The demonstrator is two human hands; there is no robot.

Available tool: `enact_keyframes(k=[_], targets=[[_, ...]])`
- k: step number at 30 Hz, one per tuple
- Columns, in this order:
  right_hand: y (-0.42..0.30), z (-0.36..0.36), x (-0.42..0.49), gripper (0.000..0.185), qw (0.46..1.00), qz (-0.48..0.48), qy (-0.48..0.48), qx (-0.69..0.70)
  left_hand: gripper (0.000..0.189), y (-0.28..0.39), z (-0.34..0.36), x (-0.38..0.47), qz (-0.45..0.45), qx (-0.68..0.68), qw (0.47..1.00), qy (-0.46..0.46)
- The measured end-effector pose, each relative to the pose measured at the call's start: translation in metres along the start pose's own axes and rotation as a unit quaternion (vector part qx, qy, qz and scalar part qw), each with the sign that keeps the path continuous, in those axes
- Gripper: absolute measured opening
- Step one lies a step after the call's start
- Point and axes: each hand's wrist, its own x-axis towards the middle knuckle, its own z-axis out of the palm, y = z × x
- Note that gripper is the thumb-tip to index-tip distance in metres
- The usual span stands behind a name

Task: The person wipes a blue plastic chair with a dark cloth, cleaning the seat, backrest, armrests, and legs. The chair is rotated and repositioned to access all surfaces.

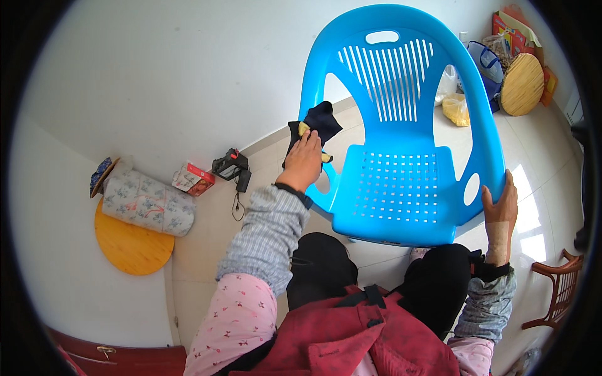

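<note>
A blue plastic armchair [397,136] with a slatted back and a perforated seat stands right before my knees. On its left armrest lies a dark cloth [323,123] with yellow patches. My left hand [303,157] presses the cloth against that armrest, fingers pointing toward the backrest. My right hand [501,199] rests on the outer side of the right armrest, thumb apart from the fingers. Part of the left armrest is hidden beneath the cloth and hand.
Along the left wall are a floral-wrapped roll [148,199], a round wooden board [131,244], a red-white box [193,179] and a black corded device [230,164]. Bags [484,66] and a round wooden piece [522,84] stand back right. A brown rack-like piece [557,289] is at right.
</note>
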Motion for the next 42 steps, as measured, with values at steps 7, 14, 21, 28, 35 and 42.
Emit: enact_keyframes(k=[7, 14, 21, 28, 35, 42], targets=[[0.002, 0.000, -0.004, 0.068, 1.000, -0.014, 0.016, 0.003, 0.047, -0.006, -0.003, 0.059, -0.020, 0.019, 0.996, -0.081], [0.002, 0.000, -0.002, 0.067, 0.999, -0.024, 0.030, 0.016, 0.048, -0.007, 0.003, 0.044, 0.005, 0.000, 0.996, -0.085], [0.011, 0.003, 0.001, 0.066, 0.998, -0.020, 0.020, 0.057, 0.038, 0.031, 0.007, -0.040, 0.027, 0.049, 0.998, -0.010], [0.005, 0.000, 0.005, 0.066, 1.000, -0.006, 0.007, 0.014, 0.031, 0.063, -0.027, -0.139, -0.040, -0.409, 0.911, -0.027], [-0.057, -0.002, -0.023, 0.068, 0.978, -0.183, 0.099, -0.022, 0.031, 0.081, -0.046, -0.163, -0.117, -0.585, 0.802, 0.012], [-0.166, 0.044, -0.139, 0.075, 0.843, -0.209, -0.333, 0.367, 0.029, 0.126, -0.056, -0.138, -0.137, -0.842, 0.521, 0.030]])
